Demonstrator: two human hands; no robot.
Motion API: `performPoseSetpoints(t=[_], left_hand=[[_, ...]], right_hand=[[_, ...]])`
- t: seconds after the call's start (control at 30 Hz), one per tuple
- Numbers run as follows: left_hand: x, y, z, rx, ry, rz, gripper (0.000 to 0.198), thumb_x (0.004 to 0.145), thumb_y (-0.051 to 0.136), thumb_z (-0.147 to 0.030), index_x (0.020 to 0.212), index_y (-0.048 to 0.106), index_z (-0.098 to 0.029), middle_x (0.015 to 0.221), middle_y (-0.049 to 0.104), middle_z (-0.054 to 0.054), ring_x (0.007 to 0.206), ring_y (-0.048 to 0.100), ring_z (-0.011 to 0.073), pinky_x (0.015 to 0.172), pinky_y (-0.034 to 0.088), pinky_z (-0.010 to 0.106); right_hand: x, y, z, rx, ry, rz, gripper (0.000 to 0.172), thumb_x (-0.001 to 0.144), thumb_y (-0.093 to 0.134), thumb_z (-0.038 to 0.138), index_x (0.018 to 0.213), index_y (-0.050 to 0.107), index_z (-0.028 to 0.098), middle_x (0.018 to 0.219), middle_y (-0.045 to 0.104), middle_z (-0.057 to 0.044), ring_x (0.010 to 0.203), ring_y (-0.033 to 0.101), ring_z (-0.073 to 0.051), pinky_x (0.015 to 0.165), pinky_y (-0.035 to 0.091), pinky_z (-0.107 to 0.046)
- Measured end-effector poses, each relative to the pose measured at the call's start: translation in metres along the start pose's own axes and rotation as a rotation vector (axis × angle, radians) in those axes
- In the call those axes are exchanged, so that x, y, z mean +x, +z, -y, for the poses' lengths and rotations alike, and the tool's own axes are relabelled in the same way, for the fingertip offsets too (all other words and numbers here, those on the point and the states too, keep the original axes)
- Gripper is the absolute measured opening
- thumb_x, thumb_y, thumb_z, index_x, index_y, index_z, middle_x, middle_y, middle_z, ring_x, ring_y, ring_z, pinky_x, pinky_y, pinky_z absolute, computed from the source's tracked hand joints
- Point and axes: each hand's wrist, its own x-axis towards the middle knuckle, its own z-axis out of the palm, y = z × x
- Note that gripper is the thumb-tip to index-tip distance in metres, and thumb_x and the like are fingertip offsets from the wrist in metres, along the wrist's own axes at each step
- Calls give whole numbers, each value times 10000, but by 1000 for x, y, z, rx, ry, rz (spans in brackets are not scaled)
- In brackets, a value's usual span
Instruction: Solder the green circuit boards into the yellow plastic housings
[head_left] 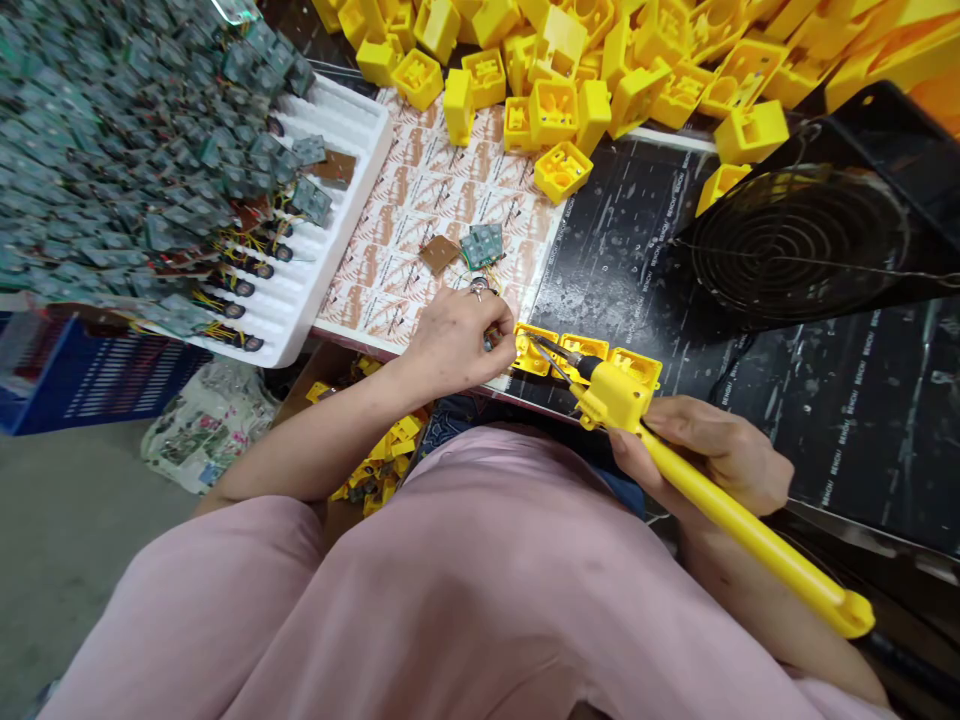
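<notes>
Yellow soldering tool [679,474], likely light and stiff, best taken by its handle, clasped there in the right hand [724,455], slender tip at the leftmost housing [531,362] on the table [622,230]; left hand [461,340] alongside, fingers pressed together, contents indiscernible.

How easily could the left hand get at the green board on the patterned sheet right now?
Probably yes: the green board lies just beyond the left hand with nothing seen covering it, though that hand looks busy beside a yellow housing.
</notes>
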Motion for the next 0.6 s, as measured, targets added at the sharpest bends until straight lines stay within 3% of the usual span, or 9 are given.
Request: performPoseSetpoints(t=[0.23, 0.3, 0.43, 0.6], left_hand=[[1, 1, -1, 39, 12, -14, 207, 780, 497, -269, 771, 684, -182, 744, 713, 40, 716, 627, 191, 710, 396, 330], [1, 1, -1, 42, 10, -17, 213, 781, 496, -271, 773, 689, -182, 747, 716, 43, 722, 631, 196, 709, 397, 333], [2, 1, -2, 43, 11, -7, 207, 771, 505, -277, 776, 691, -184, 754, 720, 42, 732, 639, 199, 709, 401, 329], [1, -1, -3, 53, 1, 11, 229, 782, 479, -280, 782, 684, -179, 769, 724, 51, 753, 664, 218, 712, 430, 339]], right_hand=[[13, -5, -5, -8, -229, 95, 332, 667, 872, 205, 821, 588, 282, 666, 673, 59, 516, 614, -141, 417, 481, -278], [12, -10, -3, -23, -113, 80, 278, 707, 844, 200, 843, 619, 290, 689, 679, 49, 539, 624, -149, 449, 503, -300], [4, -14, 8, -45, 131, -138, 242, 724, 824, 184, 861, 656, 293, 738, 689, 25, 621, 655, -197, 506, 518, -367], [3, -11, 13, -12, 230, -128, 222, 707, 848, 231, 859, 695, 284, 753, 709, 7, 616, 664, -202, 525, 537, -366]])
